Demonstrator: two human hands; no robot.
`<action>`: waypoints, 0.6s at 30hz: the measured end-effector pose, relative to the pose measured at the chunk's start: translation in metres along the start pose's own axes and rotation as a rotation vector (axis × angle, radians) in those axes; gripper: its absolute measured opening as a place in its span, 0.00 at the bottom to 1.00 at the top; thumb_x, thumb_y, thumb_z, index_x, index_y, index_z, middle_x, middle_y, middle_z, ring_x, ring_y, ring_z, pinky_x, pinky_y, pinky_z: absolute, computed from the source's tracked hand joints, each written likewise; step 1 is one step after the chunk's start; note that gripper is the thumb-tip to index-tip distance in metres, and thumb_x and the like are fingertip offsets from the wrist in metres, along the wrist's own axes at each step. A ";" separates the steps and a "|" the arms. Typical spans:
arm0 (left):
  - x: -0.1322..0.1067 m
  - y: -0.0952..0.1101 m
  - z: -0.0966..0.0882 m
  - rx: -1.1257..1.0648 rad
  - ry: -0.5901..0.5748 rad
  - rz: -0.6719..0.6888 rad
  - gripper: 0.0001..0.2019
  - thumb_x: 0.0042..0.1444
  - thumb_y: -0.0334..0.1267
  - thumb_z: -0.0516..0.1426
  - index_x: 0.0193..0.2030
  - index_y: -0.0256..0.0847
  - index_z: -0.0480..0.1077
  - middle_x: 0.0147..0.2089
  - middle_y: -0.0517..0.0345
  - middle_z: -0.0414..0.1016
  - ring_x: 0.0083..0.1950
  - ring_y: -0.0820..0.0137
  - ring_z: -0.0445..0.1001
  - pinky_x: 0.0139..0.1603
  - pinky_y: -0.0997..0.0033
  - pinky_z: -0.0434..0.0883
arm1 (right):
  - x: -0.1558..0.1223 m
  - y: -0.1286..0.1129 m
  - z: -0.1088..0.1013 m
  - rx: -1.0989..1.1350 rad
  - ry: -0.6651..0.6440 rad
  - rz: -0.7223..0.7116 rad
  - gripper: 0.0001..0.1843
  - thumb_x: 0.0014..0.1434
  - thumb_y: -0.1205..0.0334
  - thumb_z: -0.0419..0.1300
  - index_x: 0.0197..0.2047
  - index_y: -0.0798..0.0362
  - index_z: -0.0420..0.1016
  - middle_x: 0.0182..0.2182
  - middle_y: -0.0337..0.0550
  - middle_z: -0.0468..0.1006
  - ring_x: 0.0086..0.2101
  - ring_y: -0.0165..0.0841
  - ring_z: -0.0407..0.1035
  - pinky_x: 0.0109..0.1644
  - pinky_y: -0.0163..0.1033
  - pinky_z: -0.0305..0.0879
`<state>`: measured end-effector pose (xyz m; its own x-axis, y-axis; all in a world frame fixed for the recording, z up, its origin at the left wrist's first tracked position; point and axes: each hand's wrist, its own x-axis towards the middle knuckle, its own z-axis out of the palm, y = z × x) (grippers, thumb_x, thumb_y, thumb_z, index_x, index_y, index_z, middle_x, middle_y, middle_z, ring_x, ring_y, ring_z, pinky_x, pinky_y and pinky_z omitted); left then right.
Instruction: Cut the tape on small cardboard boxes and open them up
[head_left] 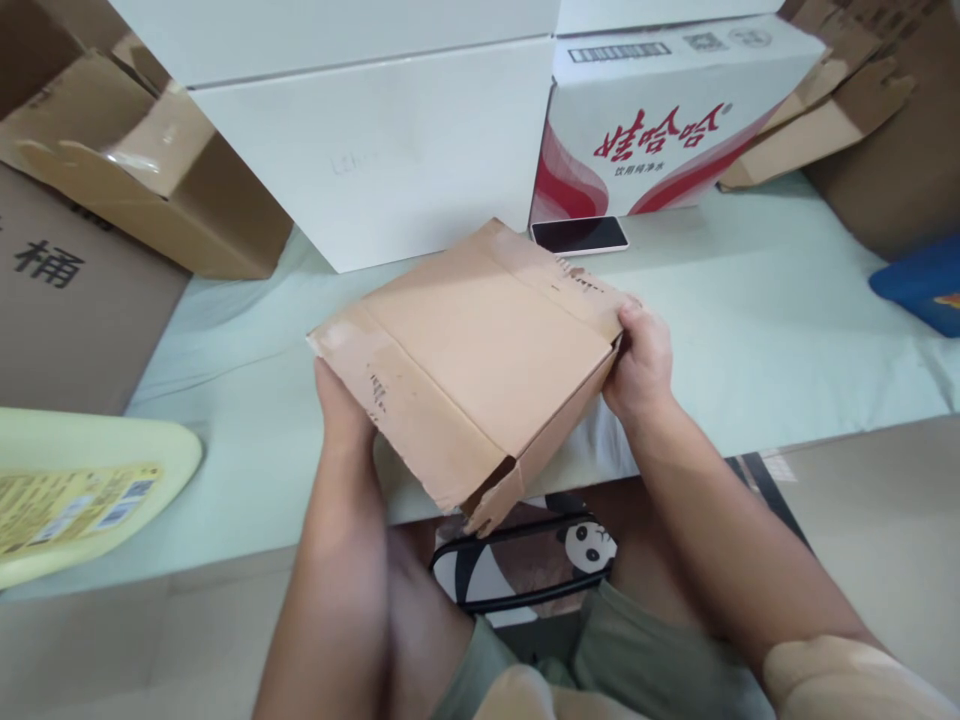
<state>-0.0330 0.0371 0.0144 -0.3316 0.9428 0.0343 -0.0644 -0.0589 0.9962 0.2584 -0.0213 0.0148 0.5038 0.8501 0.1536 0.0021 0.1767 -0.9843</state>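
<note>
A brown cardboard box (pixel 480 345) is held tilted over the front edge of the cloth-covered surface. Its flaps stick out at both ends, with torn edges at the near corner and the right side. My right hand (pixel 640 362) grips the right side, thumb on the flap's top edge and fingers partly hidden beneath. At the left corner my left hand (pixel 341 400) is closed on the box from below; most of its fingers are out of sight under the cardboard. Just beyond the box lies a phone (pixel 579 235), screen up and dark.
White boxes (pixel 390 150) and a white-and-red carton (pixel 660 150) stand behind. Open brown cartons (pixel 217 210) sit at the left, and another carton (pixel 885 130) at the right. A yellow-green bottle (pixel 97 490) lies at the near left, a blue object (pixel 919 285) at the far right.
</note>
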 end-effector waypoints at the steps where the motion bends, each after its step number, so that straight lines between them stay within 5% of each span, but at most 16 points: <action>1: -0.003 0.005 0.003 -0.006 0.035 0.018 0.15 0.47 0.41 0.68 0.24 0.39 0.67 0.25 0.61 0.71 0.30 0.74 0.64 0.29 0.73 0.60 | 0.001 0.000 -0.001 -0.020 0.018 -0.011 0.18 0.59 0.42 0.58 0.38 0.49 0.74 0.39 0.45 0.81 0.44 0.42 0.77 0.52 0.49 0.75; 5: -0.011 0.020 0.012 -0.212 0.054 0.008 0.19 0.43 0.51 0.70 0.28 0.42 0.69 0.30 0.58 0.76 0.36 0.67 0.74 0.36 0.68 0.72 | 0.004 0.000 -0.008 -0.199 0.029 -0.014 0.16 0.60 0.45 0.62 0.37 0.49 0.74 0.35 0.42 0.78 0.41 0.38 0.75 0.53 0.48 0.72; 9: -0.006 0.028 0.012 -0.380 -0.137 -0.043 0.24 0.41 0.57 0.72 0.29 0.45 0.67 0.31 0.54 0.79 0.48 0.57 0.80 0.44 0.61 0.78 | 0.010 0.007 -0.012 -0.305 0.129 -0.052 0.26 0.53 0.45 0.68 0.51 0.48 0.74 0.55 0.49 0.77 0.56 0.43 0.72 0.63 0.52 0.67; 11: -0.002 0.029 0.009 -0.376 -0.131 -0.021 0.24 0.44 0.61 0.70 0.31 0.46 0.68 0.34 0.52 0.80 0.54 0.54 0.80 0.48 0.57 0.79 | 0.011 0.009 -0.012 -0.247 0.133 0.003 0.31 0.52 0.42 0.69 0.54 0.48 0.72 0.57 0.50 0.76 0.54 0.42 0.73 0.57 0.49 0.71; 15: -0.001 0.032 0.009 -0.367 -0.124 -0.033 0.23 0.43 0.59 0.70 0.34 0.46 0.70 0.37 0.50 0.81 0.58 0.50 0.78 0.52 0.53 0.78 | 0.001 0.001 -0.007 -0.006 -0.269 0.389 0.33 0.46 0.33 0.71 0.44 0.49 0.75 0.35 0.45 0.80 0.33 0.37 0.74 0.32 0.41 0.72; 18: -0.007 0.035 0.009 -0.429 -0.124 0.045 0.18 0.47 0.54 0.67 0.36 0.45 0.71 0.40 0.48 0.81 0.60 0.49 0.77 0.54 0.54 0.77 | -0.008 -0.019 -0.004 0.127 -0.431 0.508 0.34 0.36 0.35 0.78 0.38 0.50 0.77 0.28 0.42 0.79 0.29 0.37 0.74 0.31 0.42 0.74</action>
<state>-0.0245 0.0316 0.0495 -0.2291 0.9669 0.1127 -0.4454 -0.2071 0.8711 0.2576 -0.0333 0.0316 0.0261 0.9600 -0.2786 -0.2586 -0.2627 -0.9296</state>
